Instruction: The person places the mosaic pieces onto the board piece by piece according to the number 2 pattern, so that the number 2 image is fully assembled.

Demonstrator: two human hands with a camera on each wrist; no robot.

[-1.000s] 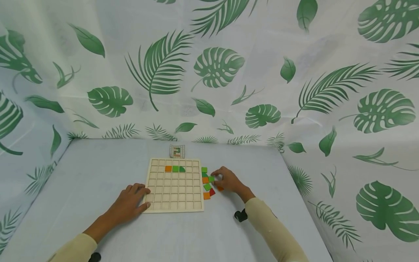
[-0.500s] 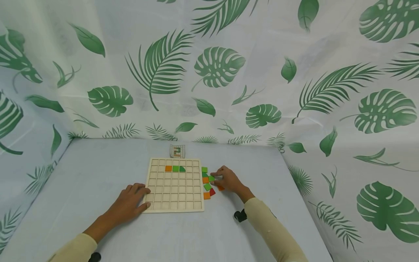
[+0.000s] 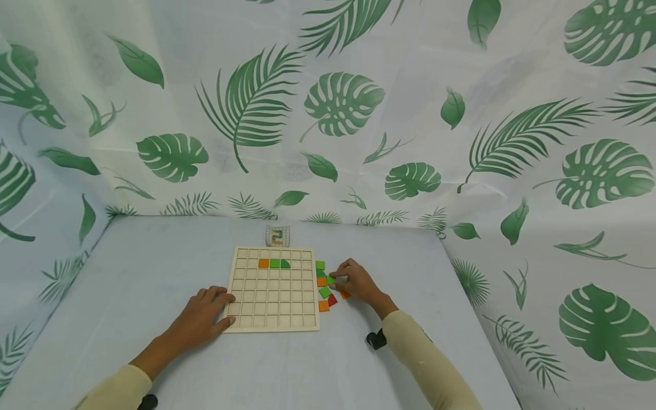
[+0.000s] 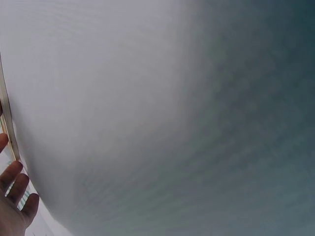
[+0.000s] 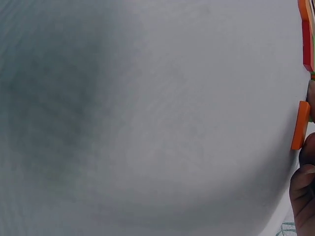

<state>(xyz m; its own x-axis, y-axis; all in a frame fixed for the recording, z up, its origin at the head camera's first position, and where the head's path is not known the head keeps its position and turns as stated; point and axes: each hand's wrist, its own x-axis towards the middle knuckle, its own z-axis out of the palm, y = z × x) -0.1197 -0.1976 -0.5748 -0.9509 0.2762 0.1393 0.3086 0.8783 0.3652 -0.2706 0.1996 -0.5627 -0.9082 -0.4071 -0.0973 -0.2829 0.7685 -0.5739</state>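
A pale wooden grid board [image 3: 271,290] lies on the table, with an orange square tile [image 3: 263,263], a light green square tile [image 3: 275,263] and a dark green curved tile [image 3: 285,265] in one upper row. My left hand [image 3: 197,319] rests at the board's left edge, thumb and fingertips on its rim. To the right of the board, my right hand [image 3: 356,282] pinches a light green tile [image 3: 331,279] between thumb and index finger. An orange tile [image 5: 300,125] lies beside that hand's fingers in the right wrist view. The left wrist view catches only some fingers [image 4: 19,184].
Several loose tiles lie along the board's right side, among them an orange one [image 3: 323,306], a red one [image 3: 332,299] and a green one [image 3: 320,265]. Behind the board is a small card [image 3: 278,236] with a coloured grid pattern. A leaf-print curtain [image 3: 277,114] surrounds the table.
Almost nothing differs. My right thumb and index finger have drawn slightly closer around the light green tile; my left hand and the board have stayed in place.
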